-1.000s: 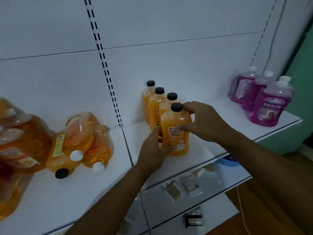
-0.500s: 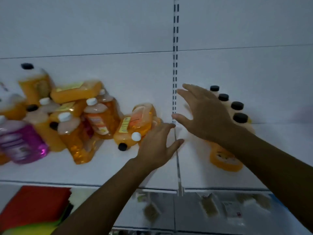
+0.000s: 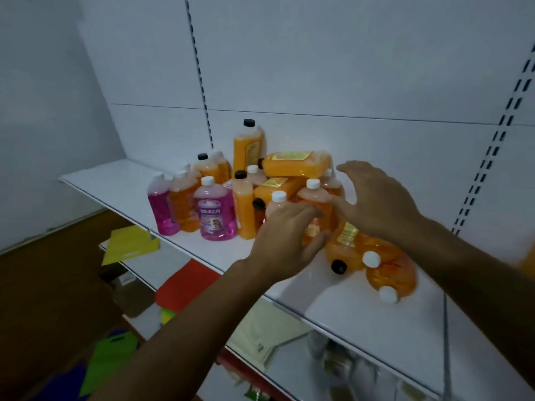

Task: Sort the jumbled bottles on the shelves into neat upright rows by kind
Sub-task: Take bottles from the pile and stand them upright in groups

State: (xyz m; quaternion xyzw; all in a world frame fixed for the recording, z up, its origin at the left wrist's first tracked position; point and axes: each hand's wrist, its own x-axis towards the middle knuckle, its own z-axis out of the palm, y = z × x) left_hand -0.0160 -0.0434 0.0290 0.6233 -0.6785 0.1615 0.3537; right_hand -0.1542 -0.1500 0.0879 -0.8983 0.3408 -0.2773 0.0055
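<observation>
A jumbled heap of bottles stands on the white shelf (image 3: 121, 183). Two pink bottles (image 3: 214, 215) with white caps stand upright at its left front. Orange bottles with black caps, like the tall one (image 3: 248, 146) at the back, mix with white-capped orange bottles (image 3: 314, 198); one orange bottle (image 3: 298, 163) lies flat on top. Two big orange bottles (image 3: 388, 270) lie on their sides at the right. My left hand (image 3: 285, 241) reaches into the heap with fingers spread, right in front of a white-capped orange bottle. My right hand (image 3: 376, 201) hovers open above the lying bottles.
Lower shelves hold yellow (image 3: 130, 246), red (image 3: 185, 282) and green (image 3: 107, 360) bags and small packets (image 3: 260, 340). Slotted uprights (image 3: 489, 157) run up the white back wall. The shelf's left part and its front right are bare.
The view swung left from the neat row of black-capped orange bottles to the jumbled heap. Both hands let go of the row's front bottle and now reach open towards the heap.
</observation>
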